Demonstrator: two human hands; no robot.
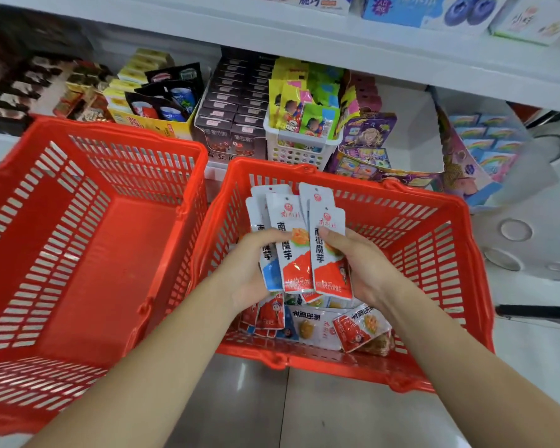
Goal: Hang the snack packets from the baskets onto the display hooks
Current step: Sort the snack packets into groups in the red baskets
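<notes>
We hold a bunch of snack packets (296, 240) upright inside the R basket (440, 253), hang-holes up, fanned out. L hand (249, 270) grips the bunch from its left side: thumb across the front, fingers curled behind. R hand (359, 266) grips the right side the same way, thumb pressed on the front packet. More loose packets (317, 328) lie flat on the basket bottom, just below our hands. L basket (110, 253) stands just beside it. Shelf (272, 33) w/ boxed goods (233, 101) sits behind both.
</notes>
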